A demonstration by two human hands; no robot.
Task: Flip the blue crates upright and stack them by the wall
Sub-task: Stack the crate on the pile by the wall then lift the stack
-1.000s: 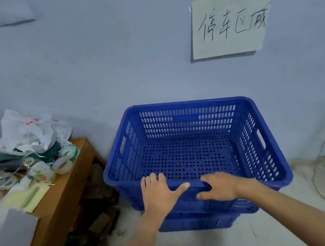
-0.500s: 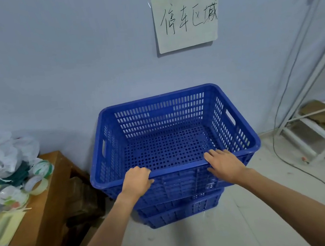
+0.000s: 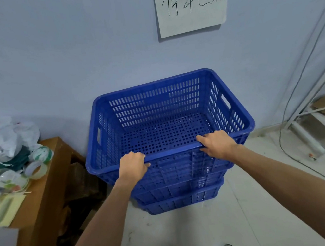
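- the top crate stands upright, open side up, nested on the lower crates. the stack rests on the floor, close against the wall and below a handwritten paper sign.
- the left hand curls its fingers over the near rim, left of the middle.
- the right hand clasps the same rim further right, with fingers over the top edge and the thumb beneath it.
- the step in hand looks like seating or squaring the top crate, and the stacking seems nearly done.
- both hands hold only the near rim, so a downward or backward pull could tip the top crate or drag the stack off the wall.
- if the crate is not fully seated and drops the last bit, the right thumb under the rim could get nipped.
- the wooden table stands just beside the stack on the left and holds tape rolls and plastic bags. a sideways shove could knock its corner.
- a cable trails down to the floor on the right and could snag a foot stepping away.
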